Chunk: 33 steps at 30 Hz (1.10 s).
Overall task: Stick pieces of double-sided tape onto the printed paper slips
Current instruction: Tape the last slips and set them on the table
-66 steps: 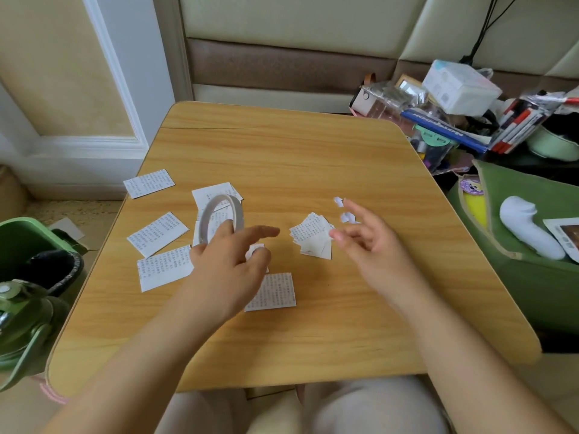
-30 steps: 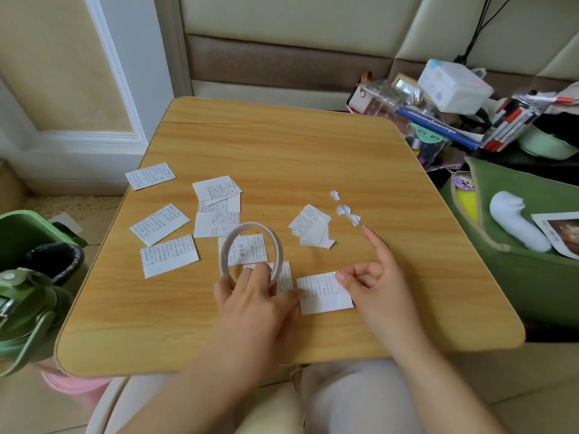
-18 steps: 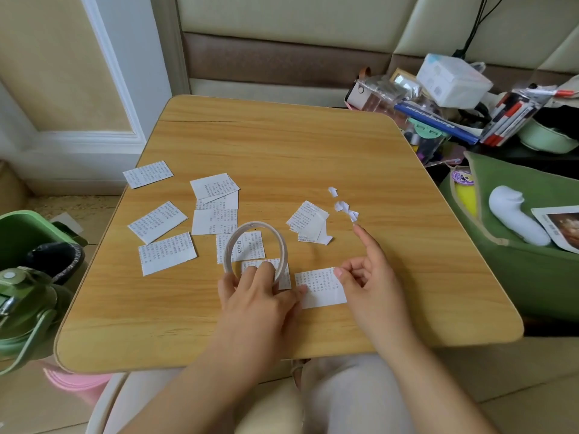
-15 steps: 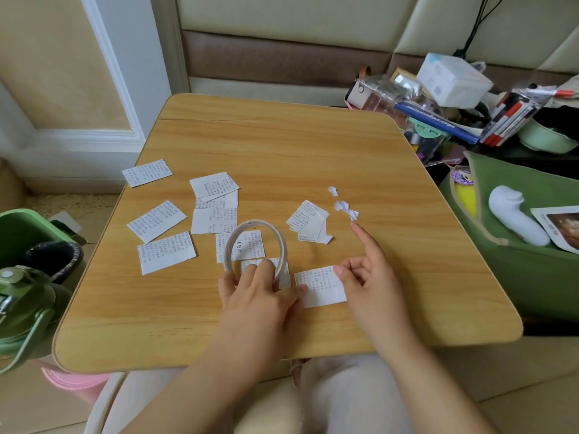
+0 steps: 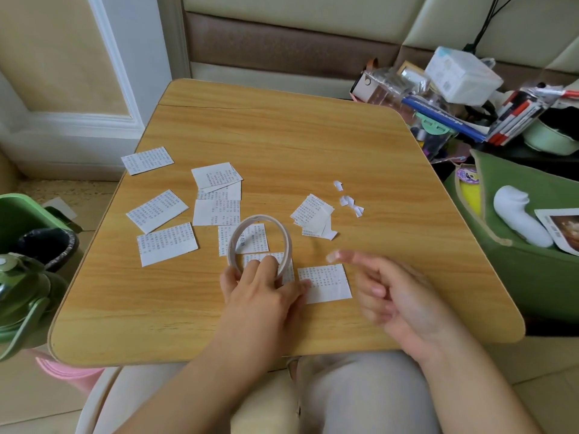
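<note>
The roll of double-sided tape [image 5: 259, 242] is gripped at its near edge by the left hand [image 5: 261, 292], whose fingers are curled over and through the ring; the roll is held tilted over two printed slips near the front of the wooden desk [image 5: 313, 136]. One slip [image 5: 324, 283] is seen lying flat just to the right of the left hand, its left edge touched by that hand's thumb. The right hand [image 5: 398, 296] is held above the desk just to the right of this slip, blurred, with its fingers loosely curled and nothing seen in them; whether a piece of tape is stuck to a fingertip cannot be told. The two hands are kept apart, with the slip between them.

Further slips [image 5: 163, 211] are spread over the left half of the desk, some overlapping. A small pile of slips [image 5: 313, 216] is seen near the middle, and a few white paper scraps [image 5: 349, 202] lie just beyond it. A green bin [image 5: 18, 220] stands left of the desk, and a green bag [image 5: 532, 270] with a white object in it is placed at the right.
</note>
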{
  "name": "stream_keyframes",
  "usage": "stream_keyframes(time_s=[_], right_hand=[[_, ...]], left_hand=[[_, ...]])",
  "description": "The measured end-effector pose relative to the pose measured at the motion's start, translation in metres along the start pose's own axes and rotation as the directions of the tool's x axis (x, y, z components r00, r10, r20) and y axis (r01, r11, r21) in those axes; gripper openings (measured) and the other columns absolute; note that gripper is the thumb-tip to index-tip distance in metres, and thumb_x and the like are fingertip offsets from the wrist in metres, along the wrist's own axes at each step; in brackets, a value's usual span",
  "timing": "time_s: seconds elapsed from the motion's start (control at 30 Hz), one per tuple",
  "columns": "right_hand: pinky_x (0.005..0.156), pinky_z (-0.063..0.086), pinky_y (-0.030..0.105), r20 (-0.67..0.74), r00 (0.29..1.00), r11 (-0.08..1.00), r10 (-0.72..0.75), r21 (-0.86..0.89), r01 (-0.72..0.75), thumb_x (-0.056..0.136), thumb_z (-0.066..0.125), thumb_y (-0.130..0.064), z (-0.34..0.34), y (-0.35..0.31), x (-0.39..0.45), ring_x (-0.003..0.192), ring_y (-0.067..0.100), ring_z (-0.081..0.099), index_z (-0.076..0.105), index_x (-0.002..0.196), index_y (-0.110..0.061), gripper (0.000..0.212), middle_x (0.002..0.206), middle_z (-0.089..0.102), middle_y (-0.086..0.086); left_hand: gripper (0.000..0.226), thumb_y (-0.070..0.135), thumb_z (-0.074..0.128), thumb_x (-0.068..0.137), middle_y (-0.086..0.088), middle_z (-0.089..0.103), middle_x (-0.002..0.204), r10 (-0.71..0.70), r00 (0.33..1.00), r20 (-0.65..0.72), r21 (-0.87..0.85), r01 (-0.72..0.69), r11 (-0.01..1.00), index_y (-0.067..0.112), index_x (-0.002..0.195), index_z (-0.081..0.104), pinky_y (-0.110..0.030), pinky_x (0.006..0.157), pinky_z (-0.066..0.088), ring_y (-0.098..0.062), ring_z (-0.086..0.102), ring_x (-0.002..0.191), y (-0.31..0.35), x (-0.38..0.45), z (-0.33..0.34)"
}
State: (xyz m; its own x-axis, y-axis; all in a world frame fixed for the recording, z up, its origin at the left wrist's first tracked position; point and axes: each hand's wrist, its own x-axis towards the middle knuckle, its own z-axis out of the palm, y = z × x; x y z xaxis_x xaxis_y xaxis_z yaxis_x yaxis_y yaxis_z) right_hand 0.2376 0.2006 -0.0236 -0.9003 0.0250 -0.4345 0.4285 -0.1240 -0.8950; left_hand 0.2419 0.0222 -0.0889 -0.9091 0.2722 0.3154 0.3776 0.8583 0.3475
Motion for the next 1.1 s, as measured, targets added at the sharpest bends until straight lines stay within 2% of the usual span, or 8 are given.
stream_keyframes(time_s=[0.07,0.17,0.4,0.63,0.73,0.87,0.97,1.1], right_hand=[[0.041,0.009,0.020,0.041,0.991,0.992,0.128,-0.020,-0.127,0.093,0.042,-0.011,0.001,0.001,-0.003,0.039,0.006,0.014,0.073,0.097,-0.003,0.032,0.051,0.023,-0.004],[0.040,0.009,0.017,0.021,0.984,0.983,0.176,-0.065,-0.174,0.090,0.043,-0.009,0.006,0.006,-0.001,0.037,0.006,0.014,0.071,0.097,-0.001,0.030,0.050,0.022,-0.004],[0.039,0.010,0.016,-0.035,0.989,0.974,0.142,-0.172,-0.146,0.093,0.041,-0.007,0.011,0.012,-0.002,0.037,0.006,0.015,0.066,0.103,0.000,0.028,0.048,0.024,-0.004],[0.037,0.015,0.015,-0.082,0.992,0.929,0.091,-0.353,-0.115,0.092,0.030,-0.001,0.009,0.021,-0.003,0.036,0.006,0.018,0.064,0.103,-0.012,0.038,0.044,0.030,-0.007],[0.036,0.016,0.014,-0.082,0.993,0.920,0.080,-0.377,-0.105,0.094,0.029,0.000,0.010,0.020,-0.004,0.033,0.005,0.020,0.063,0.104,-0.013,0.038,0.045,0.030,-0.005],[0.034,0.017,0.014,-0.081,0.994,0.916,0.067,-0.391,-0.093,0.095,0.029,-0.001,0.011,0.020,-0.004,0.032,0.005,0.020,0.063,0.104,-0.013,0.038,0.047,0.030,-0.001],[0.034,0.017,0.014,-0.084,0.994,0.915,0.067,-0.393,-0.095,0.095,0.029,-0.001,0.011,0.020,-0.003,0.031,0.005,0.020,0.063,0.104,-0.014,0.038,0.047,0.031,-0.002],[0.033,0.018,0.015,-0.089,0.995,0.914,0.055,-0.397,-0.086,0.094,0.030,-0.001,0.013,0.021,-0.003,0.030,0.003,0.023,0.063,0.103,-0.016,0.037,0.049,0.031,-0.001]], left_hand=[[0.032,0.039,0.043,0.085,0.002,0.041,0.077,0.002,1.000,0.007,0.000,-0.002,1.000,0.032,0.091,0.073,-0.032,0.069,0.016,-0.021,0.045,0.071,0.000,0.000,0.000],[0.033,0.039,0.042,0.084,0.001,0.042,0.076,0.001,1.000,0.018,-0.001,-0.001,1.000,0.032,0.090,0.074,-0.032,0.069,0.018,-0.021,0.046,0.070,0.001,0.001,-0.002],[0.033,0.037,0.043,0.083,0.000,0.043,0.074,0.000,1.000,0.011,0.000,0.000,1.000,0.031,0.089,0.075,-0.034,0.069,0.023,-0.024,0.049,0.067,0.002,0.000,-0.001],[0.033,0.039,0.042,0.083,0.001,0.041,0.075,-0.009,1.000,0.009,-0.016,0.009,1.000,0.032,0.090,0.074,-0.032,0.069,0.020,-0.023,0.048,0.069,0.002,0.001,-0.003],[0.031,0.039,0.043,0.082,0.001,0.039,0.074,-0.020,1.000,0.005,-0.021,0.020,1.000,0.032,0.085,0.073,-0.033,0.070,0.021,-0.023,0.049,0.068,0.002,0.002,-0.004],[0.032,0.039,0.045,0.077,0.001,0.041,0.075,-0.016,1.000,0.019,0.007,0.016,1.000,0.028,0.090,0.072,-0.033,0.072,0.019,-0.023,0.050,0.070,0.003,0.004,-0.003],[0.035,0.041,0.047,0.074,0.000,0.042,0.077,0.031,0.999,0.038,0.028,-0.032,0.999,0.027,0.094,0.072,-0.031,0.070,0.013,-0.023,0.048,0.072,0.001,0.006,-0.006],[0.036,0.045,0.046,0.079,0.001,0.038,0.080,0.168,0.983,0.068,0.044,-0.172,0.984,0.031,0.104,0.069,-0.034,0.071,0.023,-0.021,0.045,0.074,0.002,0.008,-0.007]])
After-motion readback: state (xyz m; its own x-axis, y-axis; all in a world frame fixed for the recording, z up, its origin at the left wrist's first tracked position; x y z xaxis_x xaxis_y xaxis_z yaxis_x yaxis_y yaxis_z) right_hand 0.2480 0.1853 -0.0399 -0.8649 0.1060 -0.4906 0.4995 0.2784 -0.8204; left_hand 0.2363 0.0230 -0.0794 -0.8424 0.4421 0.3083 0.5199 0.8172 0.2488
